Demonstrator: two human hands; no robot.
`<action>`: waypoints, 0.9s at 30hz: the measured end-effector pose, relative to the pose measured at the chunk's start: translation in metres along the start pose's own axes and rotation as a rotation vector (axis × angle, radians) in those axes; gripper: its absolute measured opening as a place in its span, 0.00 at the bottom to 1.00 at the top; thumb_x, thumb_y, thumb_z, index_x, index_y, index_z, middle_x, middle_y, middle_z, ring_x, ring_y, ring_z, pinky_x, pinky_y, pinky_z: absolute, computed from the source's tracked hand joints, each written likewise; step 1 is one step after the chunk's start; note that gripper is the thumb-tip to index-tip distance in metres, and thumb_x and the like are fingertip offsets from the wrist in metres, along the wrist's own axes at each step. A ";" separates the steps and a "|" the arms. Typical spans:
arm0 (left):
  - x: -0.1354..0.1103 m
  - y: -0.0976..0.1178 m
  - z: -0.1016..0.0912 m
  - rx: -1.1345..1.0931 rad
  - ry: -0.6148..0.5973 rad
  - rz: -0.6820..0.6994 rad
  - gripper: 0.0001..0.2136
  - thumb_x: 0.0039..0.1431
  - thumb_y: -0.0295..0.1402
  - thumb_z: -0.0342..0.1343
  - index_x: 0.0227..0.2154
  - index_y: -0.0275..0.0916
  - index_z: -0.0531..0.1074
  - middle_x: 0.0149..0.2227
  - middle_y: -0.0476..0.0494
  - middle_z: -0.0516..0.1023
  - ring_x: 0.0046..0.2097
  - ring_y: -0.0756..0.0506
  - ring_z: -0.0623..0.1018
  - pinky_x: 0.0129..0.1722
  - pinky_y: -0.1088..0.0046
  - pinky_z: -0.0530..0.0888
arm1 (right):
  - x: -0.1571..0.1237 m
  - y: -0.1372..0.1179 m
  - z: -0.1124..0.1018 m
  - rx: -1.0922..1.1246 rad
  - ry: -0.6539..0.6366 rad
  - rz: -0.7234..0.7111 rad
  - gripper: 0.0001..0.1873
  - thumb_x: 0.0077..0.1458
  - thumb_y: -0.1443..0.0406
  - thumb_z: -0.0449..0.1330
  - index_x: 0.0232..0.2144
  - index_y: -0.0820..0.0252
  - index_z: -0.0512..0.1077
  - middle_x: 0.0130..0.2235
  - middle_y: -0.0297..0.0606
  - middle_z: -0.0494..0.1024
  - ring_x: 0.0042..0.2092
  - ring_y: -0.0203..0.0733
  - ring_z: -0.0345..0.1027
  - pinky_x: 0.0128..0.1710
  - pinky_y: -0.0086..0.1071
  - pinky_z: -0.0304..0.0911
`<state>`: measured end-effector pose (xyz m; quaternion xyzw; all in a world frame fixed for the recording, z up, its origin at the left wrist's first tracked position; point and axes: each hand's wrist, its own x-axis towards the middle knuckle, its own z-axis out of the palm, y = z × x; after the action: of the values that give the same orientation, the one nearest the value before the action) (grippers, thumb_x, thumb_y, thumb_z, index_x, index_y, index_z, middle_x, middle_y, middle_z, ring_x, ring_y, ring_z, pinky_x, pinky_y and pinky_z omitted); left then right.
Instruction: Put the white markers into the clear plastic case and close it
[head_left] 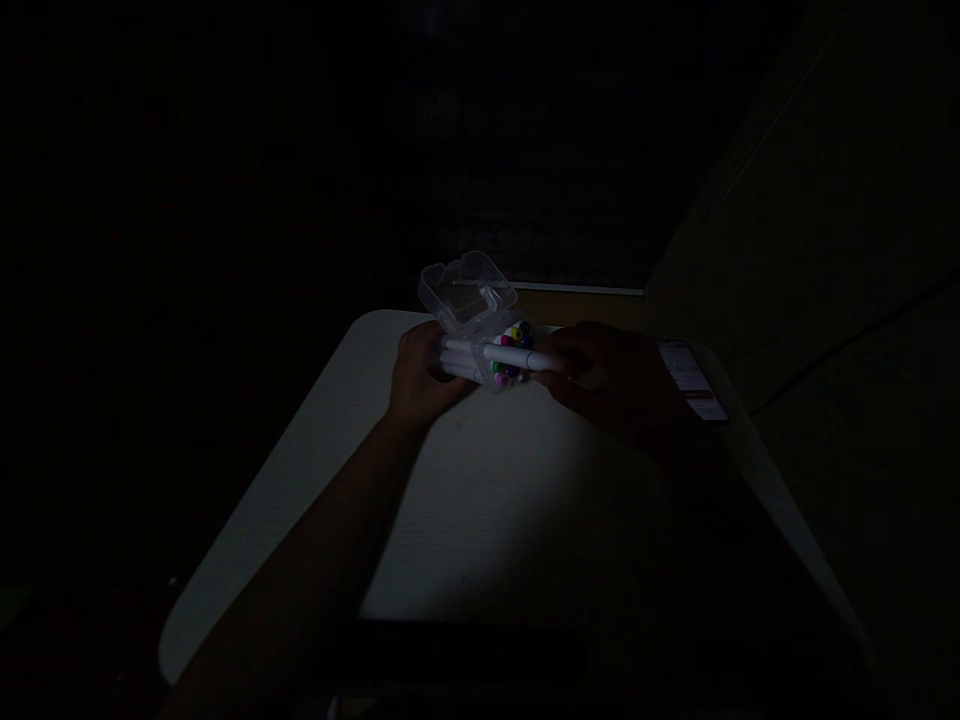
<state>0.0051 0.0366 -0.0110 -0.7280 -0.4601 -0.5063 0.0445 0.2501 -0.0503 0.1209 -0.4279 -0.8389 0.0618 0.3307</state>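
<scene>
A clear plastic case point(466, 290) with its hinged lid raised lies on its side above the table, full of white markers point(459, 368) whose coloured ends face right. My left hand point(418, 375) is wrapped around the left end of the case. One white marker point(510, 355) sticks out of the case's mouth to the right, and my right hand point(592, 365) pinches its far end. Yellow, pink, green and purple ends show around it. Deep shadow covers much of my right hand.
The pale table point(442, 500) has rounded corners. A phone point(694, 380) with a lit screen lies at its right side, close to my right wrist. A wall point(840, 250) rises on the right, with a dark cable point(847, 345) along it. The surroundings are very dark.
</scene>
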 end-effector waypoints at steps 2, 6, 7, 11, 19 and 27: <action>0.000 0.002 -0.001 -0.005 0.007 -0.001 0.34 0.38 0.43 0.68 0.50 0.42 0.66 0.49 0.39 0.73 0.51 0.35 0.73 0.49 0.56 0.70 | 0.000 0.000 0.000 0.026 0.028 -0.019 0.14 0.55 0.62 0.57 0.43 0.60 0.74 0.39 0.37 0.79 0.34 0.35 0.71 0.36 0.28 0.64; 0.000 0.004 -0.001 -0.029 0.005 0.007 0.33 0.38 0.42 0.67 0.51 0.42 0.66 0.49 0.39 0.73 0.50 0.36 0.73 0.49 0.56 0.70 | 0.000 -0.001 -0.002 0.028 0.054 -0.041 0.13 0.55 0.64 0.56 0.41 0.61 0.75 0.37 0.37 0.79 0.33 0.35 0.70 0.36 0.28 0.63; 0.000 0.004 -0.001 -0.030 0.003 -0.005 0.33 0.38 0.42 0.67 0.51 0.42 0.66 0.49 0.39 0.73 0.50 0.36 0.73 0.49 0.56 0.70 | 0.000 -0.001 -0.003 0.028 0.045 -0.033 0.12 0.55 0.64 0.56 0.40 0.60 0.75 0.36 0.37 0.79 0.33 0.35 0.70 0.36 0.28 0.63; -0.001 0.004 0.000 -0.022 0.010 -0.047 0.34 0.38 0.43 0.67 0.51 0.42 0.66 0.49 0.39 0.72 0.50 0.36 0.73 0.48 0.57 0.71 | 0.001 -0.001 0.004 0.017 0.093 0.020 0.11 0.56 0.61 0.57 0.38 0.59 0.75 0.36 0.36 0.79 0.33 0.35 0.70 0.37 0.28 0.63; 0.003 0.004 0.000 -0.024 -0.013 0.025 0.34 0.39 0.43 0.67 0.51 0.41 0.65 0.49 0.40 0.73 0.50 0.36 0.73 0.50 0.56 0.70 | 0.003 -0.003 0.032 -0.114 -0.080 -0.068 0.18 0.65 0.64 0.47 0.48 0.60 0.73 0.49 0.42 0.77 0.50 0.39 0.70 0.48 0.30 0.63; 0.002 0.006 0.001 -0.018 -0.006 -0.023 0.34 0.38 0.42 0.67 0.51 0.42 0.65 0.50 0.39 0.72 0.51 0.36 0.73 0.49 0.56 0.70 | 0.001 -0.003 0.035 -0.120 -0.213 -0.026 0.20 0.62 0.67 0.48 0.54 0.60 0.69 0.51 0.43 0.75 0.49 0.42 0.71 0.45 0.31 0.65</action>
<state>0.0104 0.0348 -0.0078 -0.7246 -0.4639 -0.5089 0.0306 0.2259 -0.0449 0.0954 -0.4270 -0.8769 0.0524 0.2144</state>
